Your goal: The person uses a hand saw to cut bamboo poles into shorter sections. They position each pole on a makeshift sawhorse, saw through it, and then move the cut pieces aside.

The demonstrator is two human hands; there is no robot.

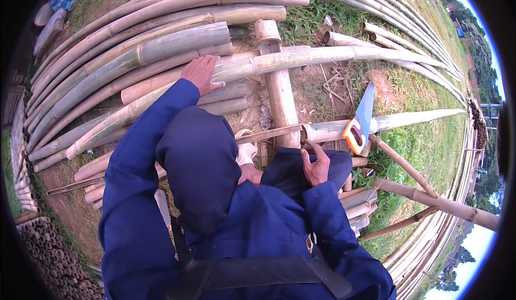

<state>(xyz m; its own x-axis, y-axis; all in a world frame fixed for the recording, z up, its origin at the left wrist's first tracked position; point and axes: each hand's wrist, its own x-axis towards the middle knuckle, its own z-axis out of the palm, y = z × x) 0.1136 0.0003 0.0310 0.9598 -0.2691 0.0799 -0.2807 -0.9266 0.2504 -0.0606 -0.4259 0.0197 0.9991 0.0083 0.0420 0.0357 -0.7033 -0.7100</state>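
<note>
My left hand (201,75) grips a long pale bamboo pole (301,59), its fingers over the far side and the thumb apart on the near side. The pole runs from the lower left to the far right. My right hand (316,165) is open above my bent knee, thumb apart from the fingers, with nothing visible in it. Just beyond it is the hollow end of another bamboo pole (328,131). A handsaw (365,109) with a blue blade and an orange-and-white handle rests across that pole. A thin bamboo strip (271,133) reaches toward the pole's end.
A thick bamboo crosspiece (282,96) lies under the poles. Stacked bamboo (145,53) fills the left, with more poles (387,2) at far right. A bamboo frame (435,200) stands to my right. Cut bamboo pieces (54,257) are piled at lower left.
</note>
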